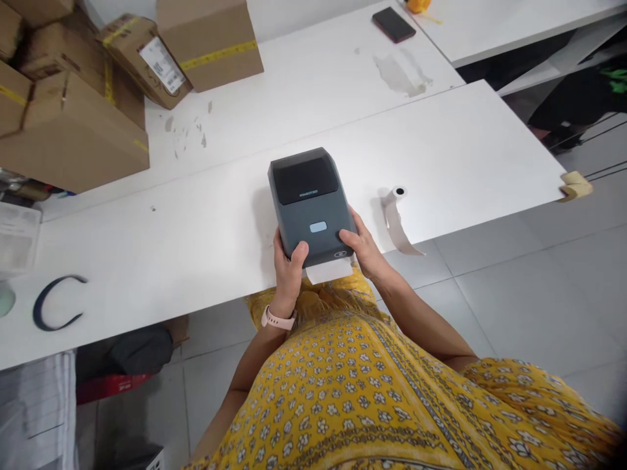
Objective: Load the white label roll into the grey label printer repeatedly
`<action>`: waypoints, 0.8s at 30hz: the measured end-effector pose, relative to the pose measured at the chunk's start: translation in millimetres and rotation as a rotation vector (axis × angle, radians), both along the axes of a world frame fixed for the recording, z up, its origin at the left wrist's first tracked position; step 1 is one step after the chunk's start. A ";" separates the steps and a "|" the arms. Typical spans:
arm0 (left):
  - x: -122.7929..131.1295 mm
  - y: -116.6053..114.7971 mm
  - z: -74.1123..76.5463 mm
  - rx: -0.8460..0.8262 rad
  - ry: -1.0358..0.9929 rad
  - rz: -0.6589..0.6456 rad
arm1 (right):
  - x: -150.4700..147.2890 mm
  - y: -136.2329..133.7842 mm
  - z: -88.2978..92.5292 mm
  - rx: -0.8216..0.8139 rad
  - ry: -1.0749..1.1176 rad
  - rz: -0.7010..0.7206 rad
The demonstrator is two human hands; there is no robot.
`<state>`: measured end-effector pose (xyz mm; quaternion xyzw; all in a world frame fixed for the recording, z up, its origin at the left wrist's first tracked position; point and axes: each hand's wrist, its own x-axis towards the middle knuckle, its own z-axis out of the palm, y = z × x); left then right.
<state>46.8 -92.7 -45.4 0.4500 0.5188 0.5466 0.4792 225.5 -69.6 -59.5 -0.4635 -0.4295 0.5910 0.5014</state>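
A dark grey-blue label printer [308, 212] with a black glossy lid and a pale button is held between my two hands at the table's front edge. My left hand [289, 271] grips its near left corner, thumb on top. On the near right corner, my right hand [363, 245] has its thumb on the top face and its fingers wrapped around the side. White paper [330, 271] sticks out from the printer's near end. To the right lies a small paper roll [399, 196], its loose strip curling over the table's edge. The printer's underside is hidden.
Cardboard boxes [93, 124] are stacked at the back left. A black phone [393, 25] lies at the far right. On the white table [196, 241], a dark headband-like loop [46, 303] rests at left. A yellow corner guard [575, 186] caps the right corner.
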 end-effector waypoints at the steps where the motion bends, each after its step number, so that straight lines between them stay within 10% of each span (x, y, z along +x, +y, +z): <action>1: 0.7 -0.5 0.1 -0.008 -0.003 0.008 | -0.4 -0.8 0.7 -0.014 0.017 -0.012; 15: -6.7 -4.7 6.5 0.014 0.057 -0.039 | -5.4 -4.9 7.4 0.133 -0.151 -0.092; 19: -18.0 -40.6 12.9 -0.030 0.245 0.173 | -8.4 -19.4 17.6 0.318 -0.292 -0.162; 24: -6.0 -64.4 5.9 -0.305 0.123 -0.172 | -2.9 -30.8 22.0 0.453 -0.452 -0.111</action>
